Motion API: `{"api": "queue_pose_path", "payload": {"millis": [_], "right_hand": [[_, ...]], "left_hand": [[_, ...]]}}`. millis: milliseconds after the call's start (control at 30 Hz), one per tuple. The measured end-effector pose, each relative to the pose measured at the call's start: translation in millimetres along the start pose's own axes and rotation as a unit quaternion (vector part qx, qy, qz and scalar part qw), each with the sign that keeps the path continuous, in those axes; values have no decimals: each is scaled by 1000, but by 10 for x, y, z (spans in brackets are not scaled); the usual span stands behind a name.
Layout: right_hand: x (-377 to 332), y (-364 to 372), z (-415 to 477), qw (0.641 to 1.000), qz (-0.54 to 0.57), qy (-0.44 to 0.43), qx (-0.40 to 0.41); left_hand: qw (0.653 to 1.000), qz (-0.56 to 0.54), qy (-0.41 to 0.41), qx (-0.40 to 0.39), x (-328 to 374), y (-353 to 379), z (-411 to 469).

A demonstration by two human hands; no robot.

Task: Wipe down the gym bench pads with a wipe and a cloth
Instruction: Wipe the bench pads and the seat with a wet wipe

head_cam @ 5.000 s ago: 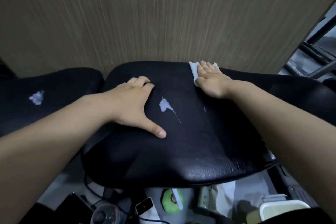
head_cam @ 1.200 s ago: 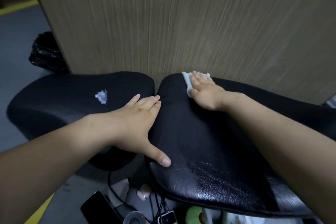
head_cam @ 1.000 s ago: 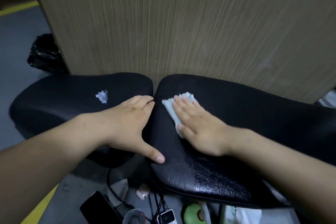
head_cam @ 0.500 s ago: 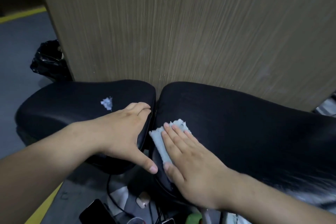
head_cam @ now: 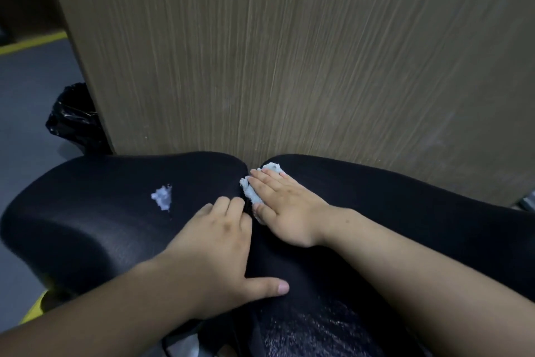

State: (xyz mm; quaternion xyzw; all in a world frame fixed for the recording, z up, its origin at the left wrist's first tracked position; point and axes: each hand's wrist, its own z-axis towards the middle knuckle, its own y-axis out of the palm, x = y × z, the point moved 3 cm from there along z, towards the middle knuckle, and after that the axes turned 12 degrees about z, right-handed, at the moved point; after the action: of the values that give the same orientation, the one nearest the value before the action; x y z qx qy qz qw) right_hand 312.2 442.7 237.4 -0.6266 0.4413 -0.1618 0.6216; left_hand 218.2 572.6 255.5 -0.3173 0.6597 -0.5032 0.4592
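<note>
Two black bench pads lie side by side in front of a wooden panel. My right hand (head_cam: 282, 207) lies flat on the right pad (head_cam: 405, 212), fingers straight, pressing a light blue wipe (head_cam: 252, 193) against that pad's far left edge by the gap. My left hand (head_cam: 223, 246) spans the gap with its fingers on the left pad (head_cam: 86, 212) and its thumb stretched onto the right pad. A small white torn patch (head_cam: 162, 197) shows on the left pad. The near part of the right pad looks wet and shiny.
A tall wooden panel (head_cam: 289, 52) stands directly behind the pads. A black bin bag (head_cam: 73, 120) sits on the grey floor at the left, beside the panel. A yellow floor line (head_cam: 31, 44) runs at the far left.
My right hand slid the wipe from the near left edge of the right pad back up to its far left corner. My left hand shifted a little, still bracing across the gap.
</note>
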Motion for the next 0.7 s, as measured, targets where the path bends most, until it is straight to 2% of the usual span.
{"api": "queue_pose_path", "payload": {"millis": [233, 300, 467, 600, 700], "right_hand": [[301, -226, 389, 999, 4, -22, 31], [410, -299, 485, 999, 7, -3, 33], [629, -447, 579, 997, 24, 62, 33], [739, -478, 545, 997, 28, 68, 36], [838, -498, 491, 995, 36, 78, 43]], "left_hand": [[997, -7, -76, -1, 42, -54, 174], [996, -29, -86, 9, 53, -55, 231], [987, -126, -73, 68, 80, -51, 424], [977, -203, -39, 58, 81, -27, 588], [975, -211, -36, 54, 103, -12, 659]]}}
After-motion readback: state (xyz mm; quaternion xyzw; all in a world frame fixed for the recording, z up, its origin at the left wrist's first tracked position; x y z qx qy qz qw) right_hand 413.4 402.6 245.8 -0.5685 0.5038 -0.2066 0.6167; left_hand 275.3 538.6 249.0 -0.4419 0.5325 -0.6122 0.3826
